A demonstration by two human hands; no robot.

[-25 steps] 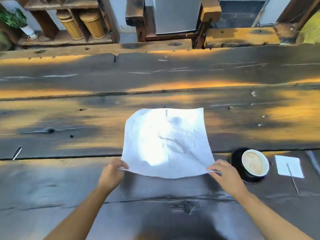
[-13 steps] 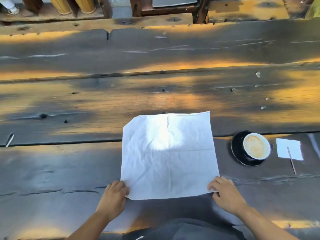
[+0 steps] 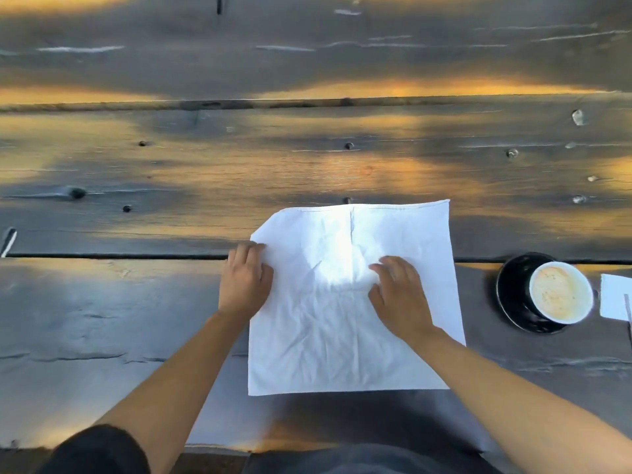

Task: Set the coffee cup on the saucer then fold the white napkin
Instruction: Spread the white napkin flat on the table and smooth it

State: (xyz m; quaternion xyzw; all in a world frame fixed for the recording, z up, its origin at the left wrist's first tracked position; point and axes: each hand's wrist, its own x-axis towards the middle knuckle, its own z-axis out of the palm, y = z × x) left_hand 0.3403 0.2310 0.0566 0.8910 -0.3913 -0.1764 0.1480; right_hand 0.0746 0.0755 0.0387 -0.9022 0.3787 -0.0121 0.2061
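Small white card (image 3: 615,297) beside saucer (image 3: 513,292)

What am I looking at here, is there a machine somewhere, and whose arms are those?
No machine: a person works with two bare hands, and the single picture comes from a wide-angle camera worn on their head, looking forward and down. That is why both forearms reach in from the bottom edge.

The surface is a dark, weathered wooden plank table. On it lies a square white cloth napkin, spread open and not yet folded. The left hand rests at the napkin's left edge; whether its fingers pinch the cloth I cannot tell. The right hand lies on the middle of the napkin.

To the right, a white cup of milky coffee already sits on a black round saucer. Beside that, at the frame's edge, is a small white paper.
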